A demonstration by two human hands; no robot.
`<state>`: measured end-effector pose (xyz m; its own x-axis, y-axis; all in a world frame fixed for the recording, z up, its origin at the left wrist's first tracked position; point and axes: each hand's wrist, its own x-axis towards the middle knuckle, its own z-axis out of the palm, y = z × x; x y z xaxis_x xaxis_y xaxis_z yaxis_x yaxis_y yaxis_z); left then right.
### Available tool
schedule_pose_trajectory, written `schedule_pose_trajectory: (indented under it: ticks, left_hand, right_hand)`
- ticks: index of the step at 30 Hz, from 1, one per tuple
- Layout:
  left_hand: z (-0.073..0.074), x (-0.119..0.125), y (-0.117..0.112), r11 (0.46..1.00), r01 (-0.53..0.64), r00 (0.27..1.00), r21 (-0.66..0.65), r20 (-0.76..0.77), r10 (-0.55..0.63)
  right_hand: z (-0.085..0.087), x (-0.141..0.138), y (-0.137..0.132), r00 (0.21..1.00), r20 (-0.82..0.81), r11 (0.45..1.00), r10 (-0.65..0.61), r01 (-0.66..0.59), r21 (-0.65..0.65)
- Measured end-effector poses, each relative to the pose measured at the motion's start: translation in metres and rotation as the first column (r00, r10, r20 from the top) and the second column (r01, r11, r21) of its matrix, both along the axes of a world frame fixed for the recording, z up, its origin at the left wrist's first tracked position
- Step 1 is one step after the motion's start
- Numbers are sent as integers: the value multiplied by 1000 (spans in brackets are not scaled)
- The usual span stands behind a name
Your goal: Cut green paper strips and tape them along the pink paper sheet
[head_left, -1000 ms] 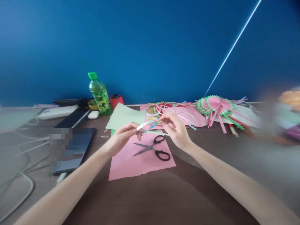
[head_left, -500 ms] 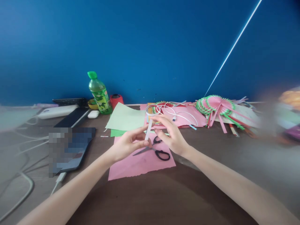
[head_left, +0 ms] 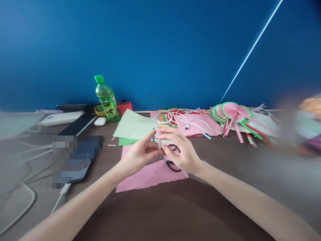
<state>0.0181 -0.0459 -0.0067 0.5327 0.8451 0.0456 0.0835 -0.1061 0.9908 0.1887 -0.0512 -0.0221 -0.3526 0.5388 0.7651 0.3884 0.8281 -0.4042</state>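
Note:
A narrow pale strip point(head_left: 159, 143), perhaps folded paper, stands upright between my two hands above the desk. My left hand point(head_left: 137, 154) pinches it from the left with thumb and fingers. From the right, the thumb and fingers of my right hand point(head_left: 184, 150) close on the same strip. Beneath them lies a sheet of pink paper point(head_left: 147, 179) with a torn-looking near edge. Black-handled scissors point(head_left: 173, 166) rest on this sheet, their blades mostly hidden by my hands. A pale green sheet point(head_left: 132, 125) lies just behind my left hand.
A green drink bottle point(head_left: 107, 102) stands at the back left beside a red object point(head_left: 124, 107). A phone point(head_left: 82, 160) with a cable lies left. Behind my hands a white cable point(head_left: 200, 123) coils over pink sheets. Pleated paper fans point(head_left: 232, 115) sit back right.
My right hand has moved left and its fingers have closed onto the pale strip. My hands are now nearer each other and cover more of the scissors.

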Motion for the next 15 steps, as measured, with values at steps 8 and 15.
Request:
schedule_pose_trajectory:
  ticks: [8,15]
  left_hand:
    - [0,1,0,997,30,999,-70,30,-28]
    - [4,0,-1,997,25,1000,-68,-7,-26]
  right_hand:
    - [2,-1,1,999,-24,994,33,-35,-104]
    - [4,2,0,994,-79,970,73,-89,-225]
